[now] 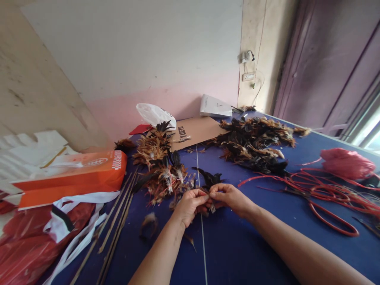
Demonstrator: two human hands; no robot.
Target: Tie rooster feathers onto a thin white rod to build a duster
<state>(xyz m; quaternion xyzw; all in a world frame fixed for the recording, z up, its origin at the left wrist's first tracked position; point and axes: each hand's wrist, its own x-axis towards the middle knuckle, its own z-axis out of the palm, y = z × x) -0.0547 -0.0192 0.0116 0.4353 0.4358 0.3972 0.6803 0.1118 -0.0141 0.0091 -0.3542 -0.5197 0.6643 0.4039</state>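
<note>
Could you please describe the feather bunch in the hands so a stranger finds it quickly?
Start at the blue table and follow its white line to the left hand and right hand. Between them is the feather bunch, dark and fanned out at its far end. Unlike the feather heaps nearby, it is held.

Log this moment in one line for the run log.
left hand: pinching feathers | right hand: pinching same feathers | table: sticks left, red cord right

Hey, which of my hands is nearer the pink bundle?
Right. Your right hand is left of the pink bundle, with red strands lying between; your left hand is farther left, beside the right.
</note>
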